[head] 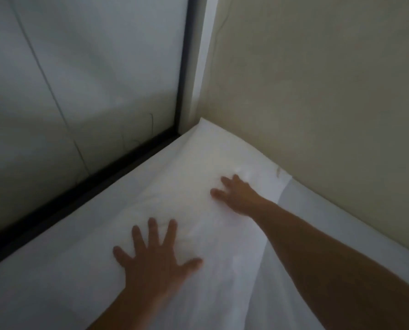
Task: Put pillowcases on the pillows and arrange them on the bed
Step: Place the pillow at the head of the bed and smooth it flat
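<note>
Left hand (151, 260) nearer, fingers spread, palm flat on the near end of the cased pillow (198, 186). Right hand (236, 196) further up, also flat and open, holding nothing. Pillow's long axis runs away from both hands into the bed corner (202, 122) against the wall (317, 91); looks like final seating.

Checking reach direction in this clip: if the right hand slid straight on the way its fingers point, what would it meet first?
The right hand lies flat on the white pillow, fingers aimed up-left. It would likely cross more pillow, then meet the black frame near the corner; depth is unclear.
</note>
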The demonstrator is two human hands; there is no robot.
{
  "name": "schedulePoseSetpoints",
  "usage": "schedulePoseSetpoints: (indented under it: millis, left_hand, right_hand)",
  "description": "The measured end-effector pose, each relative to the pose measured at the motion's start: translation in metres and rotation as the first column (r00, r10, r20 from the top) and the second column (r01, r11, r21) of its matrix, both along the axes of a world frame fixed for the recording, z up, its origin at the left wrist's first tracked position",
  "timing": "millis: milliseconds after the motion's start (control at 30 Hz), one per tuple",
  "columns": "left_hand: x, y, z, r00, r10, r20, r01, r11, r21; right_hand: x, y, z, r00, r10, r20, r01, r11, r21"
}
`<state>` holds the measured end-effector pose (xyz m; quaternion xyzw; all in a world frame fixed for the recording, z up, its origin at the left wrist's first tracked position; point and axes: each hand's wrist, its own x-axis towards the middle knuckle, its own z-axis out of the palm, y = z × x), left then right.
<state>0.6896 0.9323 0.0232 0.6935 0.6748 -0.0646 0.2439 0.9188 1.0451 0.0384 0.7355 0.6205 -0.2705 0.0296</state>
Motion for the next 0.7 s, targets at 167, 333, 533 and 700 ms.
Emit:
schedulePoseSetpoints:
  millis: [167, 333, 533, 700]
  left_hand:
    - [-0.005, -0.013, -0.027, 0.997, 0.070, 0.011, -0.070, 0.997, 0.032]
    - [0.018, -0.003, -0.022, 0.980, 0.195, 0.041, -0.195, 0.981, -0.013]
    - [0.027, 0.008, -0.037, 0.974, 0.211, -0.077, -0.207, 0.977, 0.059]
    - [0.028, 0.007, -0.049, 0.994, 0.061, -0.094, -0.024, 0.934, 0.356]
  right_hand:
    - [-0.006, -0.010, -0.025, 0.997, -0.045, -0.062, 0.047, 0.998, 0.035]
    - [-0.007, 0.006, -0.012, 0.941, -0.336, -0.022, 0.337, 0.940, 0.044]
    - [-0.002, 0.032, -0.027, 0.943, -0.332, 0.036, 0.334, 0.942, -0.046]
    - [-0.009, 0.029, -0.065, 0.948, -0.317, -0.016, 0.317, 0.947, 0.056]
